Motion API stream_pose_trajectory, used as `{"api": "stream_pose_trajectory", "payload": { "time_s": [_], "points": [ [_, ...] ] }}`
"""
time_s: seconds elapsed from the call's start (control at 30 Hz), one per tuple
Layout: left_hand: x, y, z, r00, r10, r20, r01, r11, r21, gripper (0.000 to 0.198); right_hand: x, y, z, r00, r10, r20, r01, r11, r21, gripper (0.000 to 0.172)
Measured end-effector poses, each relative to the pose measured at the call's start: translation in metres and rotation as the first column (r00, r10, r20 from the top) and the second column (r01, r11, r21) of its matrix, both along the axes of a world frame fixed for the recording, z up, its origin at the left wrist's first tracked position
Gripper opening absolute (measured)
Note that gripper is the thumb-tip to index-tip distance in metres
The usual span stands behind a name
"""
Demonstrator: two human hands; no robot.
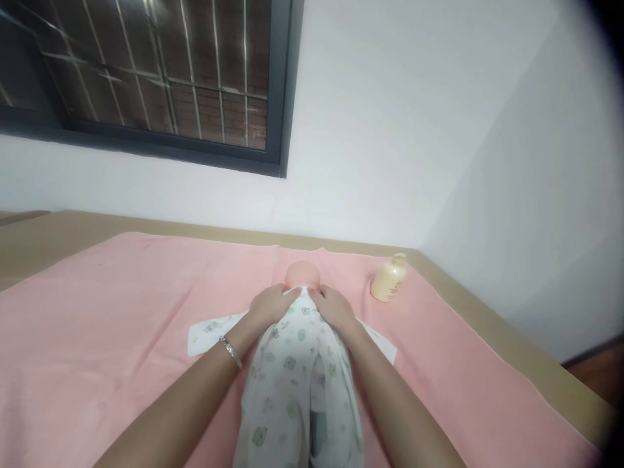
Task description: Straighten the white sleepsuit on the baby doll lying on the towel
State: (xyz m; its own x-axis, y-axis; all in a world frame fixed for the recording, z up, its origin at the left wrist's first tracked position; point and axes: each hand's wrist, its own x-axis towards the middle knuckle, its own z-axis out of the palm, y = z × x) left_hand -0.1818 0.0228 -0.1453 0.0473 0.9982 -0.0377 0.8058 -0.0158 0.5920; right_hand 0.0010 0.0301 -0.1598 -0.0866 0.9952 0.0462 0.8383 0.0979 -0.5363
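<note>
The baby doll [303,274] lies face up in the middle of the pink towel [121,312], its head pointing away from you, dressed in a white romper [292,364] printed with small green bears. Your left hand [267,305] and right hand [336,307] meet at the neckline, the fingers of each curled down onto a side of the collar cloth. As I judge it, keep both sides level and the pull light, clear of the chin. A cream lotion bottle [389,279] stands to the right near the tabletop [487,312] edge; its label is too blurred to read.
</note>
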Motion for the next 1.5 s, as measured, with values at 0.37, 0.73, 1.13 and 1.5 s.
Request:
{"api": "stream_pose_trajectory", "payload": {
  "time_s": [0.37,0.73,1.13,1.5],
  "points": [
    [0.000,0.000,-0.001,1.000,-0.004,0.003,0.004,1.000,0.001,0.066,0.000,0.001,-0.001,1.000,0.002,0.013,-0.002,1.000,0.001,0.056],
    [0.000,-0.003,0.005,1.000,-0.007,0.010,0.007,1.000,-0.014,0.063,-0.005,-0.004,0.003,0.995,-0.070,0.069,0.070,0.998,0.008,0.057],
    [0.030,-0.023,0.021,0.985,0.063,-0.160,-0.056,0.997,0.052,0.067,-0.017,-0.013,0.013,0.971,-0.158,0.182,0.154,0.987,0.035,0.053],
    [0.026,-0.021,0.020,0.970,-0.013,-0.242,0.033,0.996,0.079,0.057,-0.017,-0.050,0.049,0.957,0.046,0.286,-0.038,0.999,-0.035,0.050]
  ]
}}
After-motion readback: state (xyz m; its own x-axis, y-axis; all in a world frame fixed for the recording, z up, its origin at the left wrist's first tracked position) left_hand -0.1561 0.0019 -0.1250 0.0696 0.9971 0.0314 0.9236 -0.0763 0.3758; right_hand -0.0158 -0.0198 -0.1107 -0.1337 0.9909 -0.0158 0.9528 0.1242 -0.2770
